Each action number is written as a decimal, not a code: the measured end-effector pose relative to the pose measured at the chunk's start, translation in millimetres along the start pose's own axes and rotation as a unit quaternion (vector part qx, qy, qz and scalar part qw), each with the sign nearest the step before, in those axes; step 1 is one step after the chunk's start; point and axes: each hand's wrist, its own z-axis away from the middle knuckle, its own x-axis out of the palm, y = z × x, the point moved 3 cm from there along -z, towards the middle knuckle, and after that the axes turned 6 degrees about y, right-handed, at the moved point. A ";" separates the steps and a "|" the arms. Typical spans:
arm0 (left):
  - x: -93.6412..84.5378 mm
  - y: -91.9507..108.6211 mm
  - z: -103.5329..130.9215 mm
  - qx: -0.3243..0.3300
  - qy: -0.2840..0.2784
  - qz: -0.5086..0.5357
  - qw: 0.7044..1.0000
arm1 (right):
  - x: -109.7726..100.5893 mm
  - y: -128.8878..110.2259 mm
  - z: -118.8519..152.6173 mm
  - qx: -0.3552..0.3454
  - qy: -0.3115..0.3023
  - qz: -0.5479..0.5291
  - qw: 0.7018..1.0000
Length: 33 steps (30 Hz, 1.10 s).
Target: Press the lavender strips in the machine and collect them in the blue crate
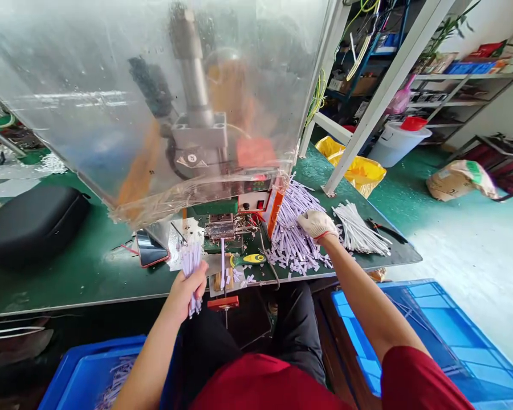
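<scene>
A bundle of thin pale purple strips (191, 257) stands upright in my bare left hand (191, 286), fingers wrapped round it at the bench's front edge. My right hand (317, 224), in a white knit glove, rests on the right side of a large heap of purple strips (297, 219); its fingertips are hidden, so what they hold is unclear. Between my hands is a small metal press (221, 226), with one purple strip (223, 263) sticking out toward me. A yellow-green handled tool (248, 259) lies beside it.
A cloudy plastic guard (154, 102) hangs over the machine. White strips (362, 229) and black pliers (387, 230) lie at right. A phone (151, 249) and black cushion (32, 226) are at left. Blue bins (453, 330) stand below on both sides.
</scene>
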 end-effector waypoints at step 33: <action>-38.4 -9.5 23.4 -0.019 0.111 0.008 0.994 | 66.3 -193.1 155.1 0.034 -0.300 -0.588 0.750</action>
